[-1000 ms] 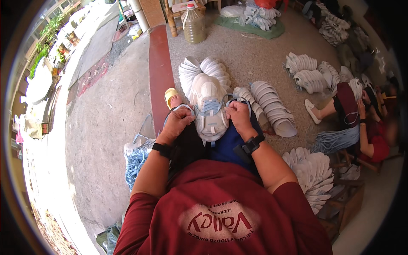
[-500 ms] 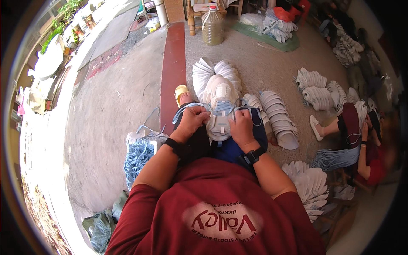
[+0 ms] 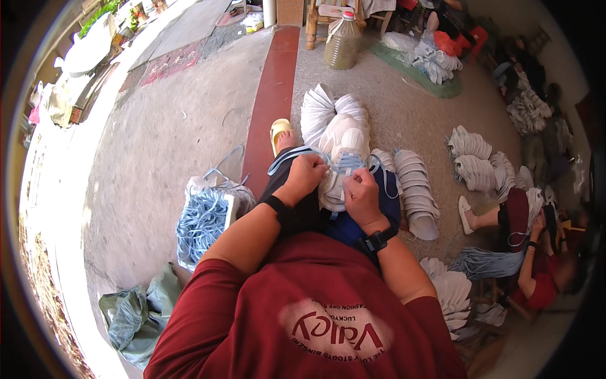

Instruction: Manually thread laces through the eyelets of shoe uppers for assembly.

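Note:
A white shoe upper [image 3: 346, 134], strung with light blue shoelace [image 3: 348, 162], sits over my lap with its toe pointing away from me. My left hand [image 3: 305, 177] is at the left edge of the lace opening, thumb and fingers pinched on the lace, and a length of it curves out to the left. On the other side, my right hand [image 3: 363, 197] is closed with its fingertips at the eyelets near the tongue. Another lace loop hangs beside it over the blue cloth on my leg. What exactly the right fingertips pinch is mostly hidden.
At my left stands a white box [image 3: 232, 207] full of blue laces. Stacked white shoe uppers [image 3: 416, 196] lie on the right, with a fan of them [image 3: 317, 114] ahead. A capped jug [image 3: 343, 43] stands farther off. A person in red [image 3: 536, 278] sits at the right.
The whole view has shifted a little, moving the scene. My right hand has come inward, closer to the middle of the shoe upper. The left hand keeps its pinch on the lace.

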### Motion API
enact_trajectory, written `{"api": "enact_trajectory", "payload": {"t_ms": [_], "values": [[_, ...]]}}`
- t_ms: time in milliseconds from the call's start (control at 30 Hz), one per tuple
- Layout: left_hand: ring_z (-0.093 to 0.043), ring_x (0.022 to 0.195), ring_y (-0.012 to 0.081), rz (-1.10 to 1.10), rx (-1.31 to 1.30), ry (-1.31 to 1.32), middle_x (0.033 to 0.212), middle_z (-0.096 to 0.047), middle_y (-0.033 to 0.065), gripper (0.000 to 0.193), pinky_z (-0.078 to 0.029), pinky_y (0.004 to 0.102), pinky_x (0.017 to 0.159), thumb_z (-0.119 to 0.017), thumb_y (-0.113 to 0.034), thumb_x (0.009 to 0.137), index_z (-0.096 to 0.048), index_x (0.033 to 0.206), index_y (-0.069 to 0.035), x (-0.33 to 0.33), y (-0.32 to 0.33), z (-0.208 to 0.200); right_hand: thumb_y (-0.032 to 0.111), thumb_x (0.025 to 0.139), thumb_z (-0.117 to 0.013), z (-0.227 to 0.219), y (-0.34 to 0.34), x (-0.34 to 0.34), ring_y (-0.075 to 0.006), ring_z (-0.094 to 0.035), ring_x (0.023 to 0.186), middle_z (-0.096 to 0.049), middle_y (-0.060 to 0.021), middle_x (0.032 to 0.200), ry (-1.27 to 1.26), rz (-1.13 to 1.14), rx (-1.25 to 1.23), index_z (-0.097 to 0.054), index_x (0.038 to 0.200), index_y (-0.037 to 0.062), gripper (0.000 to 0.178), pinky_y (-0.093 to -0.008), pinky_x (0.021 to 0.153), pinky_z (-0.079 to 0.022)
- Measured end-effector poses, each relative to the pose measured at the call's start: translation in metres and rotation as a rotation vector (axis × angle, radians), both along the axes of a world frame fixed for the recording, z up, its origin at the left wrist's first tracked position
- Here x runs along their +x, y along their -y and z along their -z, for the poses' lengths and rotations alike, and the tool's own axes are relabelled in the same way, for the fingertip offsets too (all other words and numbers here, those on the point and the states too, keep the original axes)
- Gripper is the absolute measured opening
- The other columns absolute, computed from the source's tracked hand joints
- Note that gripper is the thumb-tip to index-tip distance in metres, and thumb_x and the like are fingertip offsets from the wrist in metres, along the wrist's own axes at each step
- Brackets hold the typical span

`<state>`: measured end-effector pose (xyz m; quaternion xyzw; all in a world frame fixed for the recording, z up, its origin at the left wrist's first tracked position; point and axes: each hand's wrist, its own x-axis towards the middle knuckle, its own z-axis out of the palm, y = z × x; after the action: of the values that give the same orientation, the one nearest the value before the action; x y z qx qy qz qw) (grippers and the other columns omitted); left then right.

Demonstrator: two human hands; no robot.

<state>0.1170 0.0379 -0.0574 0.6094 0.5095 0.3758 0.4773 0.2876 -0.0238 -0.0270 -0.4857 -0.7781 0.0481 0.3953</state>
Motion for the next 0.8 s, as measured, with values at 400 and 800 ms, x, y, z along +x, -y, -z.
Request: {"api": "enact_trajectory", "payload": {"t_ms": [400, 800], "values": [[-0.063, 0.073, 0.0340, -0.070, 0.122, -0.335, 0.073, -0.064, 0.0183, 0.019, -0.050, 0.0390, 0.069, -0.066, -0.022, 0.073, -0.066, 0.077, -0.003, 0.012, 0.006, -0.021, 0.004, 0.074, -0.060, 0.010, -0.010, -0.006, -0.0289, -0.050, 0.082, -0.050, -0.0114, 0.084, 0.014, 0.042, -0.066, -0.068, 0.093, 0.0066, 0.021, -0.0381, 0.074, -0.040], [-0.058, 0.083, 0.0318, 0.033, 0.545, -0.544, 0.080, -0.059, 0.0157, 0.011, -0.048, 0.0403, 0.074, -0.052, -0.009, 0.078, -0.061, 0.080, -0.002, 0.022, 0.026, -0.018, 0.008, 0.073, -0.058, 0.006, -0.017, -0.022, -0.0309, -0.050, 0.080, -0.050, -0.0129, 0.084, 0.066, 0.211, -0.041, -0.063, 0.077, 0.0053, 0.006, -0.0402, 0.070, -0.041]]}}
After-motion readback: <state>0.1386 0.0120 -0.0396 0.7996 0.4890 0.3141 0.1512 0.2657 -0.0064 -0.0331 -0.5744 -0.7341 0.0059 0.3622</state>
